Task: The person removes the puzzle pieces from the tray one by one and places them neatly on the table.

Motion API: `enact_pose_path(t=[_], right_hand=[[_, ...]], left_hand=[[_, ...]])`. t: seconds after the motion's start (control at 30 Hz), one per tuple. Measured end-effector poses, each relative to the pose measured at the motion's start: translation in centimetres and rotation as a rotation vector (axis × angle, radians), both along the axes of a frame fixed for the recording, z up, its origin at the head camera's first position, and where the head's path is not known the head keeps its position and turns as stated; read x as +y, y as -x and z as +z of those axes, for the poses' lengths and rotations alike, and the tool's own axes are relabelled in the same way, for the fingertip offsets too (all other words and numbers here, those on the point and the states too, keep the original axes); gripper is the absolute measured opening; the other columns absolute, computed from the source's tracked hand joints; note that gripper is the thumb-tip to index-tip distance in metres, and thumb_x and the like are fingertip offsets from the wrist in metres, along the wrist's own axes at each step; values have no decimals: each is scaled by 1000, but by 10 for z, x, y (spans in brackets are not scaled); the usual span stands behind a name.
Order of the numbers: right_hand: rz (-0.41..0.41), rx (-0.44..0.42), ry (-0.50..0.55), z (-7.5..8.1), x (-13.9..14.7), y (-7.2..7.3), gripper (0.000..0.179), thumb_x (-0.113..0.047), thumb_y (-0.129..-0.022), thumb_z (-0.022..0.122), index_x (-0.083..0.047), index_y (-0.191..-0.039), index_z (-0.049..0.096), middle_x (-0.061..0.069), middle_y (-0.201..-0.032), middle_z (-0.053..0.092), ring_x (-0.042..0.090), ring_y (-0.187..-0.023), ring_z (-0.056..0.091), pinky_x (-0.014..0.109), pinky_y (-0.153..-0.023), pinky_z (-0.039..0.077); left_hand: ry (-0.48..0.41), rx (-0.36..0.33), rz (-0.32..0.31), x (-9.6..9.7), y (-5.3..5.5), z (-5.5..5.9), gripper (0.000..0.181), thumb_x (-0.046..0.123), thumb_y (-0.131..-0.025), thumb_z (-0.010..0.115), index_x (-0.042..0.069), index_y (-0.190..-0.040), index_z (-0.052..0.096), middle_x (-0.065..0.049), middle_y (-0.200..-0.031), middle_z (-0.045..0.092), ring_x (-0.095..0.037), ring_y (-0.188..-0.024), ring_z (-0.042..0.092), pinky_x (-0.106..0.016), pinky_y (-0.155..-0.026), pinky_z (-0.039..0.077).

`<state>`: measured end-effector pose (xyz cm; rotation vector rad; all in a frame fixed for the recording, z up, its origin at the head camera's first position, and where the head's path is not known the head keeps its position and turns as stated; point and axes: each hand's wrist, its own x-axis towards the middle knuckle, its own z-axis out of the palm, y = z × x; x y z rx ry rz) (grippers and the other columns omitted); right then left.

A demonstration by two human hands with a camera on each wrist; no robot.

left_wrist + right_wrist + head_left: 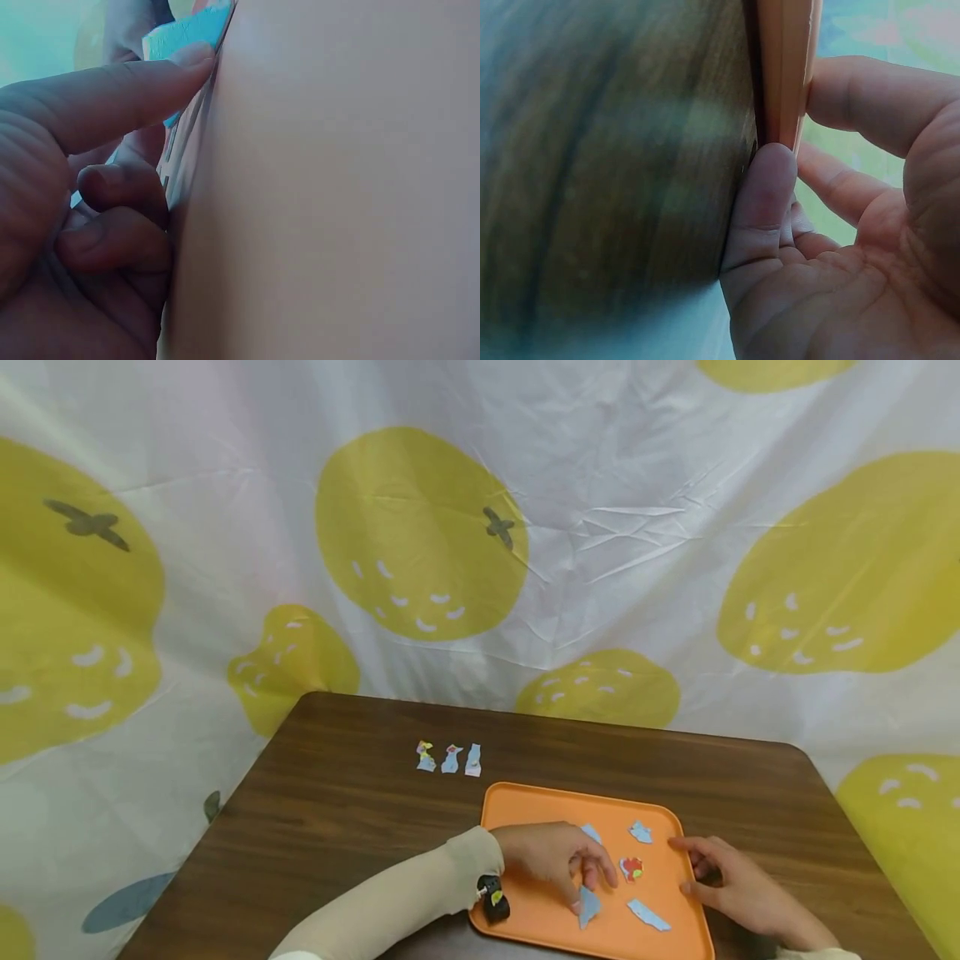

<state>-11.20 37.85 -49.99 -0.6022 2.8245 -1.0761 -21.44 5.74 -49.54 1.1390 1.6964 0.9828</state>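
My left hand (551,858) reaches over the orange tray (536,922). Its thumb presses a torn light-blue paper piece (590,907), seen in the left wrist view as a bright blue piece (187,34) under the thumb tip. The index finger stretches toward a red-patterned scrap (632,869), and other fingers bend beneath the palm. At the tray's right rim, my right hand (738,887) rests its fingertips on the edge; in the right wrist view they touch the orange rim (787,67). Another blue scrap (591,832) is partly hidden behind the left hand.
Also on the tray lie a small blue scrap (641,832) at the upper right and a long blue strip (648,915) near the front. Three narrow paper strips, one with yellow (426,757), stand in a row on the brown table (360,810). A lemon-print curtain (585,577) hangs behind.
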Motion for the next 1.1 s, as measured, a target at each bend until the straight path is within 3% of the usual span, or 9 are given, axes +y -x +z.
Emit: enact_pose_path(t=[0.2,0.37,0.6,0.73,0.93,1.1], right_hand=[[-20,-43,11,-1,-1,-1,48,-13,-94,80,3,-136,63,5,-108,61,-2,-87,54,22,-72,49],[-22,-56,13,-3,-1,-2,49,-14,-94,81,3,-136,63,5,-107,61,-2,-87,54,22,-72,49],[-31,-61,3,-3,-2,-2,49,-15,-94,80,1,-137,63,5,-108,61,-3,-87,54,22,-72,49],[-18,-40,15,-4,-3,-2,48,-12,-94,80,3,-136,63,7,-110,61,-3,-88,54,22,-72,49],[-6,8,-7,-3,-1,2,48,-8,-91,82,5,-134,63,7,-110,61,-2,-86,54,23,-71,49],[-8,-14,-24,0,1,3,49,-8,-92,81,5,-136,62,8,-111,61,-2,-86,53,23,-71,49]], left_hand=[[-15,-5,-65,-1,1,-2,22,3,-94,79,2,-116,79,7,-82,66,-1,-70,52,-15,-68,45],[-46,6,-55,-1,1,-1,16,4,-100,71,1,-115,76,7,-82,66,0,-72,56,-15,-66,47],[-130,-108,23,-3,0,3,20,3,-98,73,1,-118,73,7,-87,66,-3,-74,62,-18,-70,53],[-152,-151,94,-5,-1,11,24,5,-97,75,5,-121,74,5,-90,65,-6,-79,69,-21,-75,57],[-169,-166,199,-12,-1,29,21,4,-96,75,7,-117,72,4,-101,66,-20,-86,78,-32,-80,64],[-216,-154,279,-23,0,35,17,6,-97,74,7,-114,70,2,-104,70,-39,-95,77,-42,-84,65]])
